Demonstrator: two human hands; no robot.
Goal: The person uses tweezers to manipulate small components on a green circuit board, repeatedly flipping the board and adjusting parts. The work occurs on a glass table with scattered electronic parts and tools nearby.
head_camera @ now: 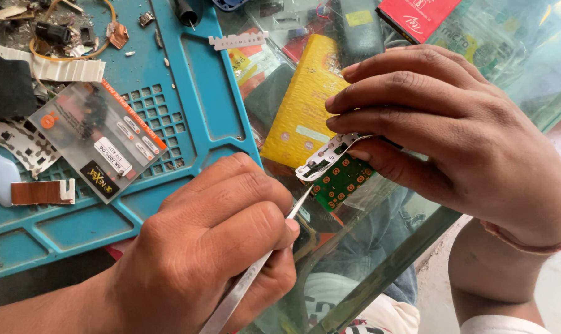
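My left hand (pixel 212 247) is closed around thin metal tweezers (pixel 246 281), whose tip reaches up to a small green circuit board (pixel 341 179). My right hand (pixel 453 130) grips that board from the right, fingers curled over its top. A white keypad membrane strip (pixel 323 158) lies on the board's upper left, where the tweezer tip meets it. Both hands hover over a glass counter top (pixel 522 55).
A blue plastic work tray (pixel 194 80) fills the left, holding a clear packet with an orange label (pixel 101 139), a white flex strip, copper wire and small parts. Under the glass lie a yellow pack (pixel 302 105) and a red box (pixel 416 15). The counter's edge runs diagonally at lower right.
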